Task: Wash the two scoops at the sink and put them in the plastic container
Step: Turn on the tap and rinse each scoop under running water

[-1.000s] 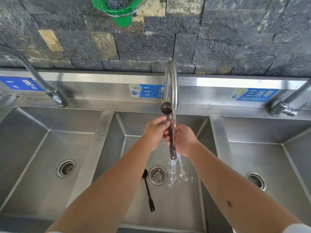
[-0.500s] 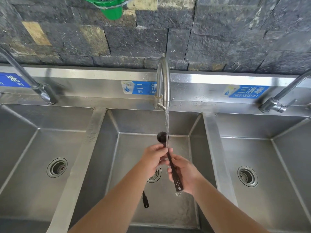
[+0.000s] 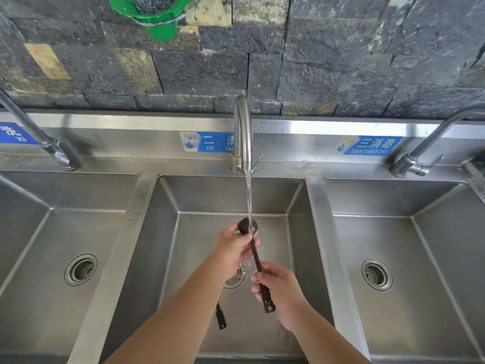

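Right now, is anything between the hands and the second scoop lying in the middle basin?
Partly. The left forearm covers most of the second scoop; only its handle end shows. Both hands are occupied: left hand and right hand hold the first scoop under the water stream.

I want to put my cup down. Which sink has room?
The left steel basin and right steel basin are bare around their drains. The middle basin is crowded: both hands, running water, a dark long-handled scoop, another lying below.

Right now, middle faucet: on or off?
On. A stream falls from the middle faucet onto the bowl of the scoop held over the basin.
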Demonstrator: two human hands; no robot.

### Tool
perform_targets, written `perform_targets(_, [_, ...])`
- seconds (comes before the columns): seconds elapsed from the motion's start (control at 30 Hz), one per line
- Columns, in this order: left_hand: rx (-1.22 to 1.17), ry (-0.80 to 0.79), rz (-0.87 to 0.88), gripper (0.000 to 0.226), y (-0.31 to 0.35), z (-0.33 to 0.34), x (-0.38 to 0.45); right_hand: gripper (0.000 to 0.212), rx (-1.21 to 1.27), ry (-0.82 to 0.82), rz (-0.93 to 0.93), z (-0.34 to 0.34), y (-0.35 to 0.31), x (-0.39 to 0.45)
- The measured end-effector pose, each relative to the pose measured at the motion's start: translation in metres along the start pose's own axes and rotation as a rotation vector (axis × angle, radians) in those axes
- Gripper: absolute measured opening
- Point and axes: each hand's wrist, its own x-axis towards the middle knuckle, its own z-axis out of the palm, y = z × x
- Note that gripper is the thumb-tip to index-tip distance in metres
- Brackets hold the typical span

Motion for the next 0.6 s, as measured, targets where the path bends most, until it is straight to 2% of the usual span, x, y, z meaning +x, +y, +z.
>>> perform_targets(0.17, [0.089,-0.027,0.053,0.011,0.029,0.006,0.003,0.022,0.1,-0.08,-0.05,0.016,-0.034,0.015])
perform_targets(0.3, [0.195,-0.007,0.102,0.017,0.054,0.008,0.007,0.026,0.155,-0.197,-0.1,0.035,-0.065,0.033])
perform_targets(0.43, [0.147,-0.008,0.159,0.021,0.08,0.012,0.009,0.027,0.167,-0.31,-0.104,0.05,-0.095,0.045])
perform_targets(0.6, [0.138,-0.055,0.238,0.023,0.107,0.017,0.011,0.029,0.22,-0.299,-0.056,0.07,-0.122,0.05])
